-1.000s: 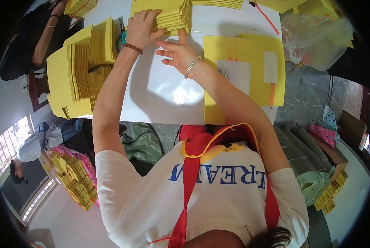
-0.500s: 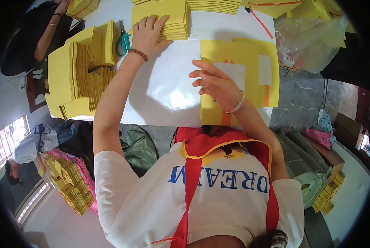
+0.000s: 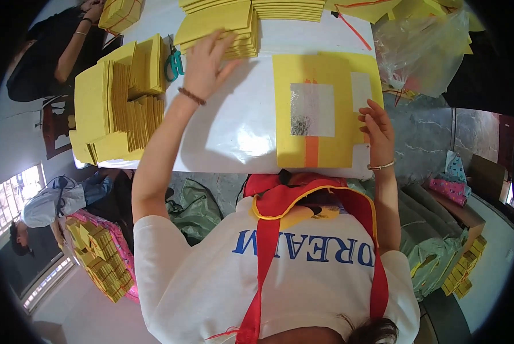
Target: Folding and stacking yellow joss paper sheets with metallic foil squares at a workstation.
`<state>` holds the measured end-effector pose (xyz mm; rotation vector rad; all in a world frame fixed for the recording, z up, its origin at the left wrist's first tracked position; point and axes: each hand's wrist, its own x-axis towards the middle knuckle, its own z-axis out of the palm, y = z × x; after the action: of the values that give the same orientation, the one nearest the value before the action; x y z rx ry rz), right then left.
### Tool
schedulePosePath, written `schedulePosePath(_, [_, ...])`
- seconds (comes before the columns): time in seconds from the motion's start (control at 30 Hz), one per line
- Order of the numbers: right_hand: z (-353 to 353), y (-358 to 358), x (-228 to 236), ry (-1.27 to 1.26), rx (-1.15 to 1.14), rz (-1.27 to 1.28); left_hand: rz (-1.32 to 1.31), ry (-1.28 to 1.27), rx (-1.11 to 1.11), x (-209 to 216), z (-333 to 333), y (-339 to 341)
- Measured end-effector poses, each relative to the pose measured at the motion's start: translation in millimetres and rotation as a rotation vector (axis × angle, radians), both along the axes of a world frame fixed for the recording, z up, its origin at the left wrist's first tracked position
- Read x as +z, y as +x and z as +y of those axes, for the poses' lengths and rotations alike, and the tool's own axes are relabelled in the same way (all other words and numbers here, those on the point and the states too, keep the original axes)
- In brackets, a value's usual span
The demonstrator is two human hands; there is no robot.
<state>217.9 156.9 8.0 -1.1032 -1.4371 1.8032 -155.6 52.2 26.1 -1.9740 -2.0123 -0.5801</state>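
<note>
At the near edge of a stack of folded yellow paper [image 3: 214, 26], my left hand [image 3: 206, 66] is open, its fingers spread over the stack's near side. On the right of the white table lies a yellow sheet [image 3: 331, 152] with a pale rectangular patch [image 3: 320, 106] and an orange strip. Partly under it, a second yellow sheet [image 3: 357, 63] sticks out to the right. Beside that sheet's right edge is my right hand [image 3: 378, 129], open with fingers loosely bent; nothing shows in it. Whether its fingertips touch the edge, I cannot tell.
Teal-handled scissors [image 3: 174, 65] lie left of my left hand, next to upright bundles of folded yellow paper [image 3: 93, 106]. A clear plastic bag [image 3: 420, 57] hangs at the far right corner. Another person's arm [image 3: 70, 54] shows at the far left.
My right hand has moved right, off the patched sheet to the right edge of the sheets. My left hand has shifted slightly nearer and off the stack's top.
</note>
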Motion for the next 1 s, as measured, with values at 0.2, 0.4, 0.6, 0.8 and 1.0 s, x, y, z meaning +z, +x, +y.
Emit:
schedulePosePath(0.2, [-17, 10, -31, 0.019, 0.025, -0.059, -1.462, -0.163, 0.181, -52, -60, 112])
schedulePosePath(0.4, [-28, -5, -45, -0.093, 0.071, 0.019, -1.798, 0.062, 0.24, -64, -54, 168])
schedulePosePath(0.6, [-31, -9, -31, -0.173, 0.069, 0.012, -1.77, 0.054, 0.159, -67, -48, 185])
schedulePosePath(0.8, [-32, -1, -27, 0.621, 0.001, -0.26, -1.726, 0.021, 0.272, -62, -63, 173])
schedulePosePath(1.0, [-33, 3, -7, 1.167, 0.445, -0.456, -0.538, -0.097, -0.219, -14, -94, 170])
